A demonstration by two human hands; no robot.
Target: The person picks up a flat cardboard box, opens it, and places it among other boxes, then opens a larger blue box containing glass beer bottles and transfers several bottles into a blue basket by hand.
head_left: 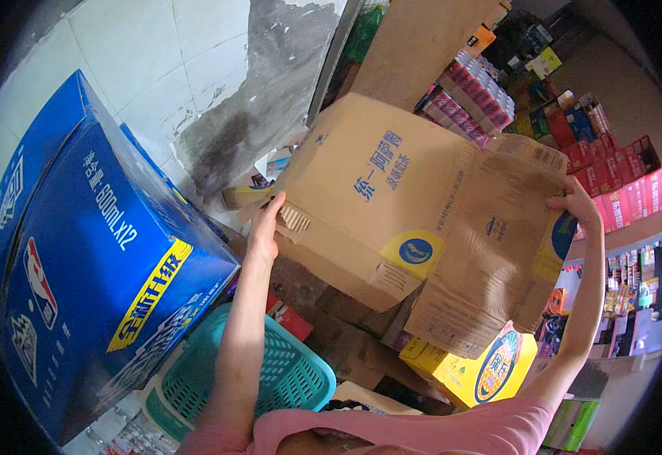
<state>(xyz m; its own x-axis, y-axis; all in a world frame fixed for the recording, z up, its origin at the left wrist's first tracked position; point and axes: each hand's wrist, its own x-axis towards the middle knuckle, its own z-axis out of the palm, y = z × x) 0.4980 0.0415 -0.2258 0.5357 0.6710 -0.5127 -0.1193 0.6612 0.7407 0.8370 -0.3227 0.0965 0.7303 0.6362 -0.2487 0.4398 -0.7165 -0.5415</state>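
Before me a large opened cardboard carton (359, 187) is spread out between both hands, tilted, with blue print, yellow patches and torn flap edges. My left hand (264, 230) grips its left edge, the thumb lying on top near a ribbed torn strip. At the far right edge, beside a round blue mark, my right hand (578, 205) holds the darker, creased panel. The fingers of both hands are partly hidden by the board. Under the carton's lower edge sits a yellow carton (462, 369) with a fruit picture.
A big blue carton (109, 227) stands close at the left. Below my left forearm is a teal plastic basket (302, 369). Red-wrapped can packs (479, 94) and red cartons (627, 187) are stacked at the upper right, with stocked shelves (627, 290) below. A tiled wall (137, 51) bounds the upper left.
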